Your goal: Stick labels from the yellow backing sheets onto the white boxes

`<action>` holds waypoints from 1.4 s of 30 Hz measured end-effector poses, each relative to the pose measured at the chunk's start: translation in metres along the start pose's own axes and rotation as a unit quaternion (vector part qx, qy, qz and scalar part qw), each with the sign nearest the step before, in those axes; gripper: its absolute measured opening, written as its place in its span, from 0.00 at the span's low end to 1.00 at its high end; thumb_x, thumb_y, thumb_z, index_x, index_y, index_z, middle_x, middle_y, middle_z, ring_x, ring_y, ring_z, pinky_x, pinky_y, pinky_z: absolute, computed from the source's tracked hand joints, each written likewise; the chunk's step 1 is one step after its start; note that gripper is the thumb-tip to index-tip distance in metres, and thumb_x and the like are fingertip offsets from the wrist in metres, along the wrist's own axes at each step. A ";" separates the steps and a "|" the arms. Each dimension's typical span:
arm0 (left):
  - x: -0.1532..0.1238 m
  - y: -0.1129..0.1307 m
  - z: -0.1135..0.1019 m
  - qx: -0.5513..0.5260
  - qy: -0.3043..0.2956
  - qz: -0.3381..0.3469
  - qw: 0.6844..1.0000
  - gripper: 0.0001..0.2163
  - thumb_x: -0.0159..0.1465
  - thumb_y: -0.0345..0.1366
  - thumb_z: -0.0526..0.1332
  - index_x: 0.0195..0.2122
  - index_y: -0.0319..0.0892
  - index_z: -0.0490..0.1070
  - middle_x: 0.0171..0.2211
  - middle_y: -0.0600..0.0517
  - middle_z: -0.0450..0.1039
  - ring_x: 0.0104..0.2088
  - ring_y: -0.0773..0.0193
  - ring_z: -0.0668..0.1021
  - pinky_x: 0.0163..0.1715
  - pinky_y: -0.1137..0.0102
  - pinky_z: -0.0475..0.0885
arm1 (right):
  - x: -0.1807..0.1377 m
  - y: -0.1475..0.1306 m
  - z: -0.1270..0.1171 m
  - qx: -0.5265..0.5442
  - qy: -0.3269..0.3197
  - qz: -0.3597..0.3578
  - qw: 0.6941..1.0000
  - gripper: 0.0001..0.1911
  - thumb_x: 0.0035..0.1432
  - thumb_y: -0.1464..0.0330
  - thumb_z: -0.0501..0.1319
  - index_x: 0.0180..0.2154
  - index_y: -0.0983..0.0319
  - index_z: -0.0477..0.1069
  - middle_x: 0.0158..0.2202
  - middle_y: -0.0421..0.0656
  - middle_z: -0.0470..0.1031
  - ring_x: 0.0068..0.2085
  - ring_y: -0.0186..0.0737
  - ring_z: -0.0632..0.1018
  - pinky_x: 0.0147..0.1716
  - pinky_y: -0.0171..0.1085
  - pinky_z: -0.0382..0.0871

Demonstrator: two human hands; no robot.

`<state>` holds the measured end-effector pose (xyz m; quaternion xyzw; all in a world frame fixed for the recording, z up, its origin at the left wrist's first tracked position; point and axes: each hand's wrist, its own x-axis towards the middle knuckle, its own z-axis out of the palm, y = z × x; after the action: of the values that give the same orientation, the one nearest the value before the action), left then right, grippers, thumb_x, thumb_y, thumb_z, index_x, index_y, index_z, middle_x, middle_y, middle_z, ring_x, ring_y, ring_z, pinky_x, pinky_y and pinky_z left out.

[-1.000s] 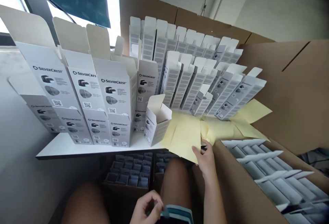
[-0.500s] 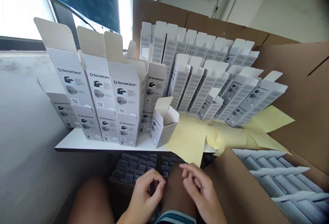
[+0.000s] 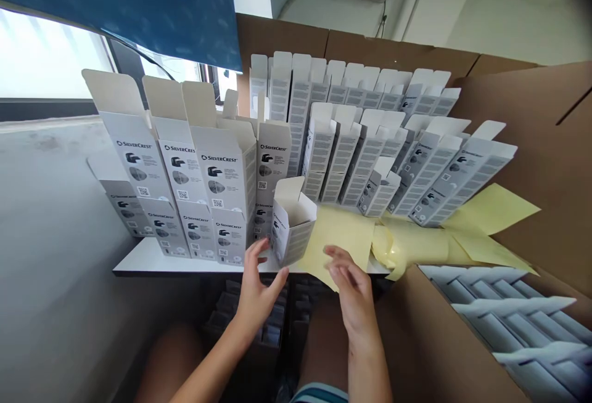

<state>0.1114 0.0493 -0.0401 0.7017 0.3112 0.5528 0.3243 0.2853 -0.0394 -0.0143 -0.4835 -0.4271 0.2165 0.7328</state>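
Raised to the front edge of the table (image 3: 139,261) since the earlier frame, the left hand (image 3: 256,295) and right hand (image 3: 355,295), both open and seemingly empty, flank the small upright carton (image 3: 298,243), which a careless nudge could tip off or into the stacked cartons (image 3: 222,181).

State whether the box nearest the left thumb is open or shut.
Open: the box stands with its top flap raised and its pale inside showing.

Front box (image 3: 292,236) on table (image 3: 143,256), left of paper sheet (image 3: 345,228).
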 end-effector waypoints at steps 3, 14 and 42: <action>0.008 -0.011 0.013 0.017 -0.039 -0.027 0.999 0.34 0.64 0.38 0.66 0.68 0.45 0.50 0.66 0.38 0.56 0.67 0.44 0.63 0.63 0.48 0.62 | 0.027 0.019 0.019 0.076 -0.036 0.033 0.996 0.08 0.56 0.61 0.68 0.30 0.58 0.76 0.61 0.49 0.73 0.63 0.51 0.71 0.62 0.49 0.61; 0.018 -0.034 0.014 0.063 -0.059 0.009 0.996 0.42 0.58 0.33 0.68 0.69 0.43 0.45 0.64 0.38 0.57 0.66 0.44 0.64 0.66 0.47 0.60 | 0.023 0.040 0.038 0.140 -0.085 0.081 0.983 0.10 0.55 0.61 0.69 0.28 0.60 0.74 0.56 0.47 0.77 0.58 0.50 0.74 0.58 0.47 0.65; 0.018 0.077 -0.039 -0.026 -0.273 0.180 0.945 0.25 0.62 0.29 0.69 0.59 0.52 0.68 0.75 0.50 0.27 0.71 0.40 0.57 0.67 0.48 0.62 | -0.039 -0.075 0.010 -0.196 0.005 -0.294 0.935 0.10 0.59 0.78 0.63 0.40 0.59 0.76 0.51 0.50 0.78 0.52 0.53 0.79 0.46 0.52 0.76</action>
<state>0.0828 0.0222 0.0393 0.8613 0.0650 0.3970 0.3105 0.2491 -0.0956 0.0379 -0.4714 -0.5808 -0.0992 0.6562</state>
